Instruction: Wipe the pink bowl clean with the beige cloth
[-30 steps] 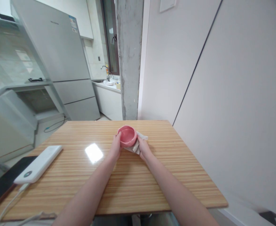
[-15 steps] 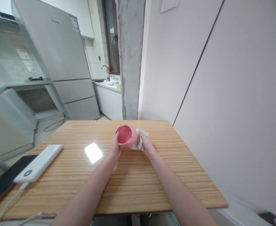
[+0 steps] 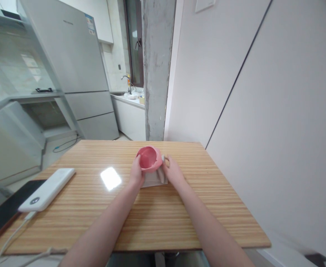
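Now more cloth (image 3: pixel 152 180) visible below the bowl (image 3: pixel 149 159).

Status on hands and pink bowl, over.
Left grip on pink bowl, mouth tilted toward camera. Right grip on pale cloth, at bowl's right side. White power bank off left, out of the way.

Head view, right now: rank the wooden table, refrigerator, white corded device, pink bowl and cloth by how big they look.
1. Wooden table
2. Refrigerator
3. White corded device
4. Pink bowl
5. Cloth, visible part only; the rest is hidden
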Motion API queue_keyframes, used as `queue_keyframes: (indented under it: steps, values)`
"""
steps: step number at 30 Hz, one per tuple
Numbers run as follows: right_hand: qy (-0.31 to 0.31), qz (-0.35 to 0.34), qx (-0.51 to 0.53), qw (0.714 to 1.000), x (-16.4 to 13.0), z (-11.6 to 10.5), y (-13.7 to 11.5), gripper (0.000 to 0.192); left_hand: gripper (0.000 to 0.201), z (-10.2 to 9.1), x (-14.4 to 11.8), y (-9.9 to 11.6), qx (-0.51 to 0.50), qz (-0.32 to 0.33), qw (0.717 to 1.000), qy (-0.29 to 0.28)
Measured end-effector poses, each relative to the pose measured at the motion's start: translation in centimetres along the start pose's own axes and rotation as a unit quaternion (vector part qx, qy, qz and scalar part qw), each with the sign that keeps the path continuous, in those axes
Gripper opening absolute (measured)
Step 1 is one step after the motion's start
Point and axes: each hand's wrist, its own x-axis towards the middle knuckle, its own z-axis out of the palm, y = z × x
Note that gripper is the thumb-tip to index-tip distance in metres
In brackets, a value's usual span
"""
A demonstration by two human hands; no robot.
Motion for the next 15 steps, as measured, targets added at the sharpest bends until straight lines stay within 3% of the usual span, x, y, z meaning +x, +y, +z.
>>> queue_keyframes:
  steps: [2,5,8,11,15]
  values:
    - [0.052,-0.029,0.042,0.997,0.2,-0.5,-0.5,0.052,0.022,-0.1,0.0,-0.3,0.019,-0.002,1.000,-0.002]
    - [-0.002,-0.033,0.145,0.989,0.0,-0.2,-1.2,0.056,0.026,-0.2,-0.1,-0.7,0.055,0.017,0.998,-0.033]
    - [-0.031,-0.046,0.153,0.987,-0.4,0.6,-1.2,0.060,0.031,-0.2,-0.5,-1.0,0.092,0.015,0.992,-0.082]
    - [0.044,-0.035,0.174,0.983,-0.1,0.9,-0.6,0.050,0.040,-0.1,-0.8,-1.3,0.115,-0.018,0.982,-0.150]
    - [0.153,0.060,0.224,0.961,1.4,-0.7,0.4,0.040,0.042,-0.3,-0.5,-1.5,0.207,-0.014,0.959,-0.194]
